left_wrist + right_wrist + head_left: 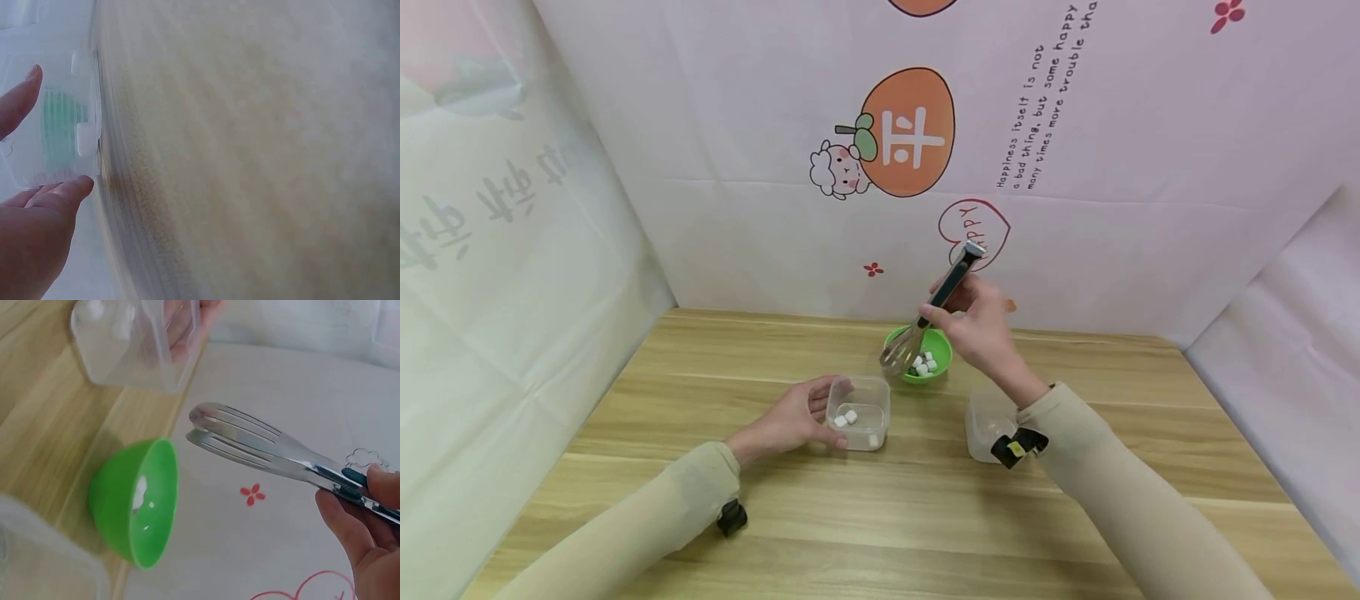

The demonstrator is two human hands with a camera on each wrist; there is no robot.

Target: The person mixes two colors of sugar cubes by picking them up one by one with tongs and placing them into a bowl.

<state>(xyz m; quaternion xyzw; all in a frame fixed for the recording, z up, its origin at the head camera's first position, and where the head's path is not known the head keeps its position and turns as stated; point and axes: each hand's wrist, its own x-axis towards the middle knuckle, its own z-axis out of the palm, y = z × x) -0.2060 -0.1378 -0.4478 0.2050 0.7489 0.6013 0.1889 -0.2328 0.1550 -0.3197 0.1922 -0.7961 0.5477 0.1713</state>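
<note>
My right hand point(977, 325) grips a pair of metal serving tongs point(250, 440) with dark handle panels, its slotted heads slanting down to the left. In the right wrist view the tong tips are close together, with a small pale spot between them. They hang above the green bowl point(942, 354), which contains several small white cubes point(925, 364). To the left of the bowl, my left hand point(793, 421) holds a clear plastic box point(880, 400) between thumb and fingers. That box stands on the table with 3 white cubes point(846, 417) inside.
A second clear plastic box point(981, 429) stands right of the bowl, partly hidden under my right forearm. The wooden table point(865, 517) ends at a printed cloth backdrop point(760, 233) just behind the bowl. More pale cloth point(535, 333) hangs along both sides.
</note>
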